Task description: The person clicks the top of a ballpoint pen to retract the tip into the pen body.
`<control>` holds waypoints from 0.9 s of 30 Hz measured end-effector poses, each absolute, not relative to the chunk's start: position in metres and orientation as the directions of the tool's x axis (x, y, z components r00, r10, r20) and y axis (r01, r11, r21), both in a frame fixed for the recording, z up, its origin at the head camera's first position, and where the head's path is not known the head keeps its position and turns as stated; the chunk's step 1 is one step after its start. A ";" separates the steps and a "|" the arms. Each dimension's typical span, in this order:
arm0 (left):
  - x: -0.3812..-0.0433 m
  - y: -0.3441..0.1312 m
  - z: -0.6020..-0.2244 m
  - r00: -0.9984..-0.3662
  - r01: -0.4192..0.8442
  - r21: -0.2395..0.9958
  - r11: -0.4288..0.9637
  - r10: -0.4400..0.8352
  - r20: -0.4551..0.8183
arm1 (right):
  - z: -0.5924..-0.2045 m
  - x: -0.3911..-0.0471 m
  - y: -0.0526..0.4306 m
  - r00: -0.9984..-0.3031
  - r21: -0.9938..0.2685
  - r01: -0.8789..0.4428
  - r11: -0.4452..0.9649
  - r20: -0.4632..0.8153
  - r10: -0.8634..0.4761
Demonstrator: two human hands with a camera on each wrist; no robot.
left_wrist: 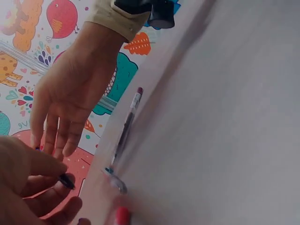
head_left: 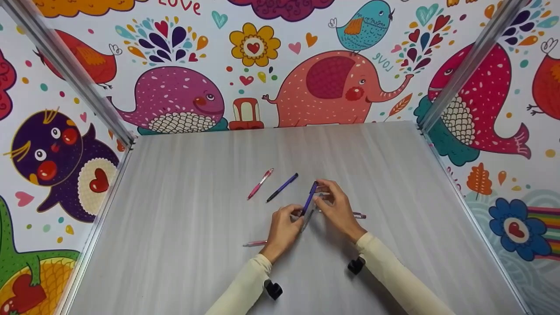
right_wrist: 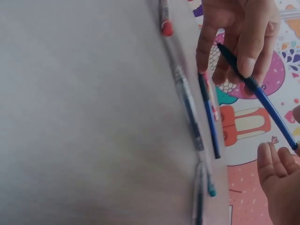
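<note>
Head view: red lettering (head_left: 180, 7), read as "LOVE", was printed along the upper edge of the patterned wall (head_left: 280, 96). Teal lettering (head_left: 383, 62) was set in reverse above the elephant's trunk. A whitish label was carried by the purple-ended pen (left_wrist: 126, 126); its print could not be read.

A pink pen (head_left: 260, 183) and a dark-gripped pen (head_left: 282, 187) were laid side by side on the table (head_left: 183, 205), beyond the hands. A clear pen (head_left: 308, 222) was positioned beneath the work, between the hands. The purple-ended pen was partly covered by the right hand (head_left: 337, 212), and a red pen (head_left: 255, 243) by the left hand (head_left: 282, 227).

The blue pen (head_left: 309, 197) was held tilted above the table. Its dark end was pinched between the left thumb and fingers. Its upper end was met by the right fingers; whether it was pinched there could not be determined. Both forearms were extended inward from the near edge, and black devices (head_left: 273, 289) were worn at the wrists.
</note>
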State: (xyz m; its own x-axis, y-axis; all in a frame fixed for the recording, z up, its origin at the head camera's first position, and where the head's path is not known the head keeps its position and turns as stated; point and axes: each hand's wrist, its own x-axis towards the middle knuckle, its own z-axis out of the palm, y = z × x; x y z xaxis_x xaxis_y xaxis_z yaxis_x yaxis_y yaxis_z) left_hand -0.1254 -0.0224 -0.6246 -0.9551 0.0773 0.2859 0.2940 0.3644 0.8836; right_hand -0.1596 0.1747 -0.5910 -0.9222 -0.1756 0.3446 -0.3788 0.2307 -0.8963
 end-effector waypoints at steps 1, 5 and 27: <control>-0.123 -0.022 -0.619 -0.962 0.274 0.894 0.354 0.081 0.262 | -0.589 -0.159 0.174 -0.923 -0.898 -0.375 0.230 0.339 -0.180; -0.114 -0.019 -0.593 -0.980 0.188 0.931 0.313 0.116 0.159 | -0.582 -0.155 0.171 -0.920 -0.899 -0.377 0.224 0.337 -0.197; -0.105 -0.016 -0.582 -0.978 -0.002 0.993 0.116 0.207 -0.026 | -0.557 -0.145 0.171 -0.927 -0.920 -0.309 0.243 0.233 -0.294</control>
